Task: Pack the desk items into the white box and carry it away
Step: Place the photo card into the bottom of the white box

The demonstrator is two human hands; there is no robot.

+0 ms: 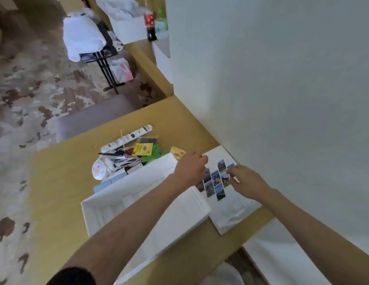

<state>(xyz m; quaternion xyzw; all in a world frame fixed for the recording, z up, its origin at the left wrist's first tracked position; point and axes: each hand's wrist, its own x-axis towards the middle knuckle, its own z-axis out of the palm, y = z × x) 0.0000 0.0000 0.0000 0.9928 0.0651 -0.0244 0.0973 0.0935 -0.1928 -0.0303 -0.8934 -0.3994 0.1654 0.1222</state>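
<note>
- A white box (138, 194) sits open on the yellow worktop (62, 182) at the centre of the frame, its long axis running from lower left to upper right.
- The left hand (189, 169) reaches across the box's far right corner, fingers curled downward over the edge of a white booklet (231, 210); whether they grip anything cannot be told.
- The right hand (245, 182) lies on the booklet, fingers (233, 171) narrowly spread and touching its printed strip of small landscape photos.
- The booklet lies flat between the box and the white wall (272, 79), its long axis roughly parallel to the wall, with little free room on either side.
- Beyond the box, a clutter: a white power strip (128, 138) pointing toward upper right, two yellow tea packets (143, 149) bearing a red logo too blurred to read, a green packet (154, 155), a round white disc (98, 171).
- The worktop is bare to the left of the box and along the near edge.
- In the upper part of the frame, a dark cola bottle (149, 23) with a red label, writing illegible.
</note>
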